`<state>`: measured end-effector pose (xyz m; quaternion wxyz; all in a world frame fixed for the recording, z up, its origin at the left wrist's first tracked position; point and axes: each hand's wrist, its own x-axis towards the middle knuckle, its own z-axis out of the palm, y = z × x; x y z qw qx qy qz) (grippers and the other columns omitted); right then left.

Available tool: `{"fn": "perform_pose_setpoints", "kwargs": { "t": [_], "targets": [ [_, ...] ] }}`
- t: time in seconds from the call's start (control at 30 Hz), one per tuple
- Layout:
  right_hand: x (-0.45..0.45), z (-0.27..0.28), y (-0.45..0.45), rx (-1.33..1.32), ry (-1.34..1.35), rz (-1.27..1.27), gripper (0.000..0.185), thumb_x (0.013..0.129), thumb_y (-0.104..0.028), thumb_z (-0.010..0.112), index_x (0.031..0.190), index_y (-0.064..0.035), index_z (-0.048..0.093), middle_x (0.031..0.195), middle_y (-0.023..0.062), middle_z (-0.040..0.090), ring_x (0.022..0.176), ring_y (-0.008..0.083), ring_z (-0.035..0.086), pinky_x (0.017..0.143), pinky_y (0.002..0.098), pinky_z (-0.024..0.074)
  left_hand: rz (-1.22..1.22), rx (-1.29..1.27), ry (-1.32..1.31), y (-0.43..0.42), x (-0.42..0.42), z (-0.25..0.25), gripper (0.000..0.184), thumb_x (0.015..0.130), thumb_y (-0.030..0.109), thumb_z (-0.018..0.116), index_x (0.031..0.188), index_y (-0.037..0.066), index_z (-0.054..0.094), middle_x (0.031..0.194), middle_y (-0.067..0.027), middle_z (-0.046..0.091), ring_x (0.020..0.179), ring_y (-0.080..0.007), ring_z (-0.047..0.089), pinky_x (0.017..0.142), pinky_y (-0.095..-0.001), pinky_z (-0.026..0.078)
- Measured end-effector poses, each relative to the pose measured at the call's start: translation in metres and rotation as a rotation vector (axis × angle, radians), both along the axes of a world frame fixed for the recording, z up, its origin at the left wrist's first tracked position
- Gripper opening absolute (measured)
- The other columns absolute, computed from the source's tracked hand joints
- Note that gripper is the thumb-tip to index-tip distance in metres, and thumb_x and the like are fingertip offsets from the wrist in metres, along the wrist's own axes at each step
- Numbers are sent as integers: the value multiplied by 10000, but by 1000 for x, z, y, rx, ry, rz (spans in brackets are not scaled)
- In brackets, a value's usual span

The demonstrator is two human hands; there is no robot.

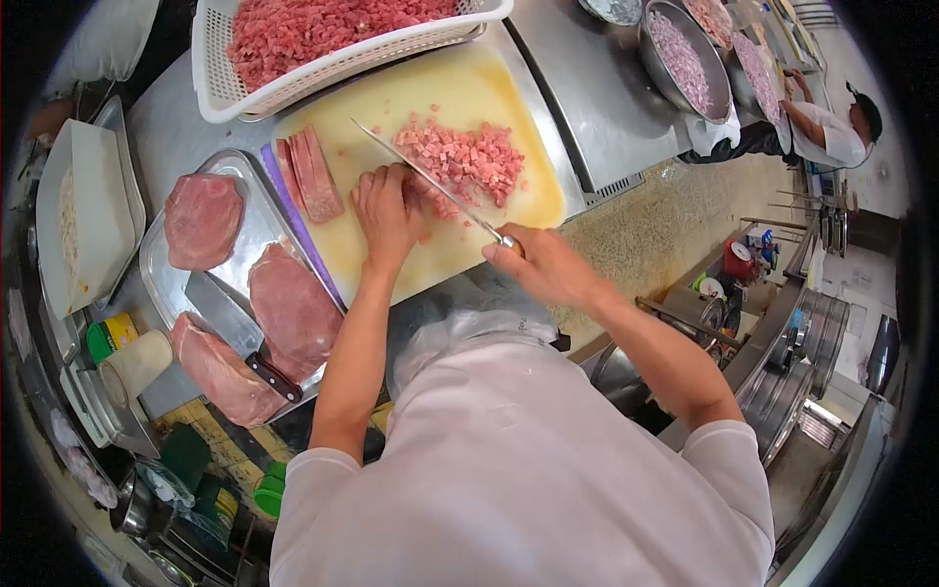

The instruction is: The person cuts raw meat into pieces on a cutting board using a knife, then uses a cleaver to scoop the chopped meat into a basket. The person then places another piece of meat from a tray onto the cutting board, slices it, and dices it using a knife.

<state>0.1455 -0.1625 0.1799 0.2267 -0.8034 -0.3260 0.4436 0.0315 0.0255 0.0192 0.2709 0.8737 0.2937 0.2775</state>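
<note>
My right hand grips the handle of a long kitchen knife, its blade slanting up and left across the cutting board. Close on the blade's left side, my left hand has its fingers curled down on raw meat, mostly hidden under them. Diced pink meat is heaped to the right of the blade. Left of my left hand lie thick meat strips, side by side on the board.
A metal tray at the left holds large meat slabs and a cleaver. Beyond the board stands a white basket of diced meat. Bowls of chopped onion sit far right, near another person.
</note>
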Motion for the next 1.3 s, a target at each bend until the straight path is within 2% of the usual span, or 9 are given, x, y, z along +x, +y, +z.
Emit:
{"fn": "perform_pose_setpoints", "kwargs": {
  "t": [0.13, 0.23, 0.33, 0.43, 0.53, 0.7, 0.93, 1.07, 1.3],
  "targets": [
    [-5, -67, 10, 150, -45, 25, 499, 1040, -405, 612, 1278, 30, 657, 790, 198, 676, 739, 304, 657, 747, 457, 514, 33, 8, -55, 7, 5, -7, 198, 789, 36, 638, 985, 56, 655, 931, -130, 680, 931, -347, 600, 838, -468, 426],
    [-12, -92, 23, 419, -196, -4, 498, 1040, -400, 617, 1271, 40, 652, 682, 182, 621, 665, 306, 635, 705, 451, 508, 20, -44, -75, 17, 2, -5, 183, 791, 30, 632, 972, 44, 653, 905, -141, 685, 901, -366, 607, 829, -483, 441],
    [4, -55, 28, 84, -9, 64, 516, 1041, -413, 585, 1252, 55, 630, 804, 238, 696, 865, 407, 727, 807, 504, 547, 30, -129, -46, 20, 1, 6, 179, 781, 20, 632, 957, 38, 656, 881, -157, 687, 869, -385, 612, 810, -497, 460],
    [11, -44, 28, 98, 40, 66, 509, 1063, -422, 581, 1259, 46, 629, 640, 136, 562, 589, 265, 603, 666, 439, 518, 4, -110, -33, 23, 6, 8, 184, 767, 15, 642, 950, 33, 658, 876, -168, 686, 857, -395, 615, 791, -506, 473],
    [13, -35, 37, 6, 188, 31, 509, 1072, -433, 565, 1250, 39, 630, 655, 117, 577, 541, 253, 586, 621, 422, 524, 10, -53, -7, 30, 10, -1, 177, 770, 1, 635, 944, 25, 655, 877, -179, 685, 861, -401, 618, 788, -510, 480],
    [6, -62, 50, 249, 16, 80, 514, 1067, -439, 571, 1244, 42, 610, 661, 89, 576, 518, 214, 619, 543, 398, 522, -18, -149, -65, 23, -1, 4, 165, 777, -41, 588, 923, 9, 649, 884, -196, 681, 884, -417, 626, 803, -514, 488],
    [2, 1, 39, -73, 253, -36, 470, 1063, -414, 568, 1205, 31, 612, 648, 70, 576, 508, 192, 627, 445, 365, 506, -72, -194, -51, 36, -6, -4, 176, 795, -50, 568, 940, -8, 657, 899, -210, 676, 899, -430, 628, 820, -520, 486],
    [2, -58, 52, 78, 213, 14, 441, 1069, -428, 552, 1128, -5, 662, 610, 70, 555, 473, 189, 604, 410, 360, 485, -87, -117, -19, 36, -6, 2, 158, 814, -45, 557, 935, -8, 652, 895, -223, 669, 906, -442, 621, 833, -530, 481],
    [-7, -22, 42, -1, 208, -69, 450, 1065, -440, 542, 1084, -36, 739, 597, 87, 570, 429, 210, 580, 398, 372, 483, -62, -208, 11, 32, -13, 13, 151, 788, -38, 565, 920, -4, 630, 895, -231, 658, 919, -441, 608, 823, -544, 471]
  ]
}}
